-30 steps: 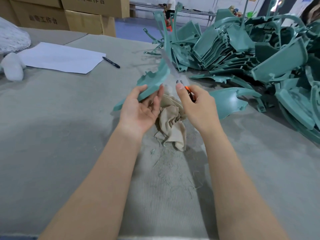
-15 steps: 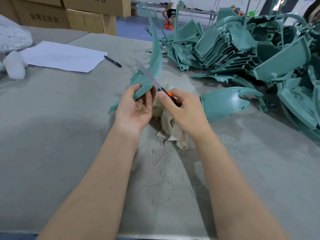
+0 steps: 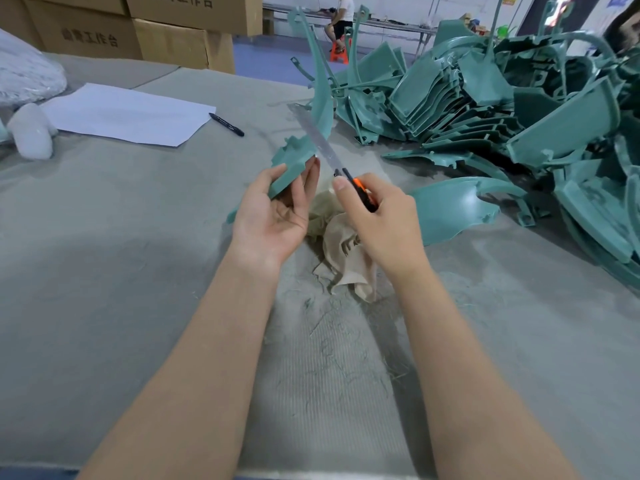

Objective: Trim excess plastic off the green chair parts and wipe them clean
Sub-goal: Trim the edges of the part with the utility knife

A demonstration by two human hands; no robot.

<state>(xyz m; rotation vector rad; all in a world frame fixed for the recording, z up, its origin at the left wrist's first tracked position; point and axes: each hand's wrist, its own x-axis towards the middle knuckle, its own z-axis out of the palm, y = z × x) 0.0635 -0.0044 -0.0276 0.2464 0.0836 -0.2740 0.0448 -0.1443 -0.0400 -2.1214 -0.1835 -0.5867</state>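
Note:
My left hand point(image 3: 277, 213) holds the lower end of a long curved green chair part point(image 3: 298, 157), thumb on one face and fingers on the other; its thin end rises up and away. My right hand point(image 3: 377, 216) grips an orange-and-black utility knife point(image 3: 360, 190), whose long steel blade lies against the part's right edge. A crumpled beige cloth point(image 3: 346, 251) lies on the table under and between my hands. Thin green shavings are scattered on the grey table point(image 3: 138, 271) in front of the cloth.
A big heap of green chair parts point(image 3: 502, 109) fills the right side, with one curved part point(image 3: 453, 206) lying close to my right hand. White paper point(image 3: 128, 114) and a black pen point(image 3: 227, 124) lie at the back left. Cardboard boxes point(image 3: 166, 36) stand behind.
The green part has swung from lying low and slanted to standing nearly upright. Both hands shifted slightly left, and the blade now lies along the part's right edge.

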